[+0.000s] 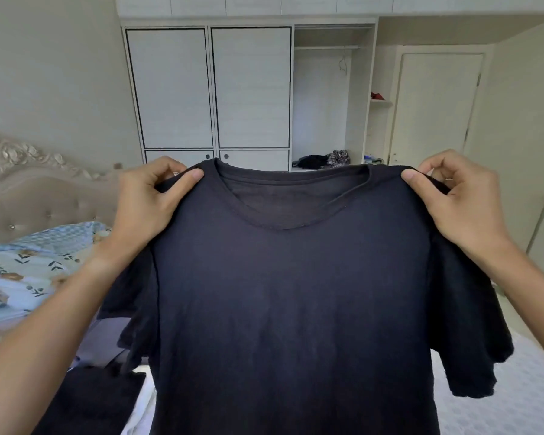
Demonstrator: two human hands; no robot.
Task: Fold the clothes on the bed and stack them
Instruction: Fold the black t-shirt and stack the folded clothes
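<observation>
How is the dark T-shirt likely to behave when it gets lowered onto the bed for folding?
Probably floppy: the dark T-shirt hangs limp from the left hand and right hand, sleeves drooping. Likely light, since thumb-and-finger pinches at the shoulders carry it. It will probably crumple on the bed unless laid down gradually.

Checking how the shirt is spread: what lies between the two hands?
In the head view, the shirt's neckline spans between the left hand and right hand.
</observation>
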